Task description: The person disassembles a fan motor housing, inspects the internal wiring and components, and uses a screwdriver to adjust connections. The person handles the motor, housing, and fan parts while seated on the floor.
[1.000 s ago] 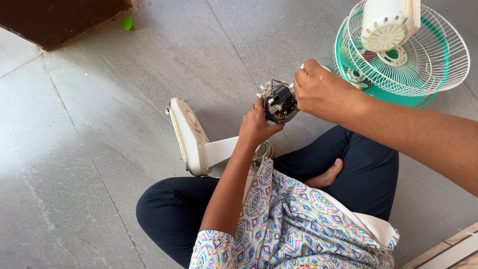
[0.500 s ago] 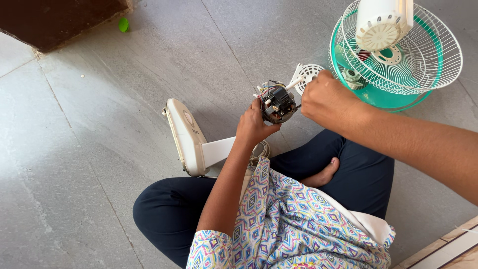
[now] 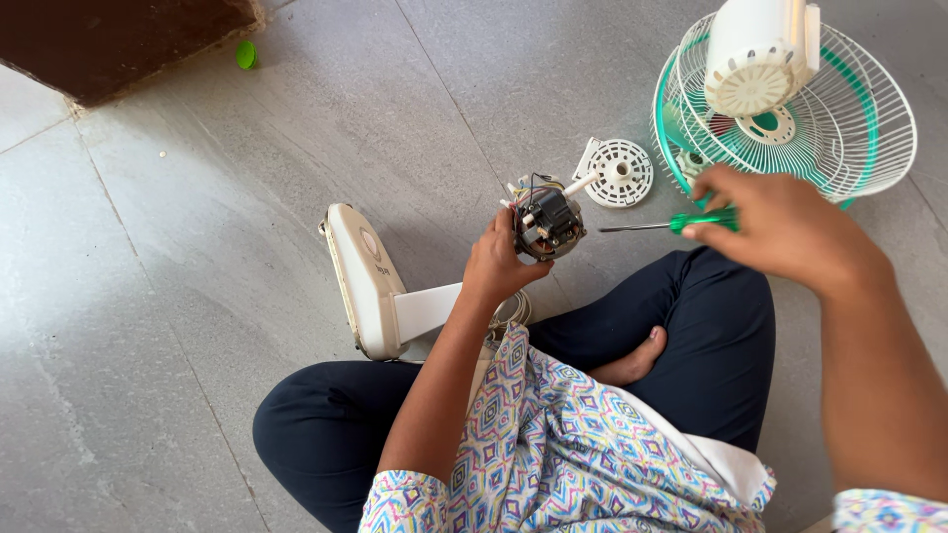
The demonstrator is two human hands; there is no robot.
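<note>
Two hands do the work here, and what matters is the line between them. Your left hand (image 3: pixel 499 265) is wrapped around the bare fan motor (image 3: pixel 546 222), holding it up over the grey floor (image 3: pixel 178 296) just in front of your crossed legs, with its white shaft pointing up and to the right. Your right hand (image 3: pixel 780 227) is closed around the green screwdriver (image 3: pixel 667 223), which lies level, its tip aimed left at the motor, close but not touching. The left hand is nearer.
</note>
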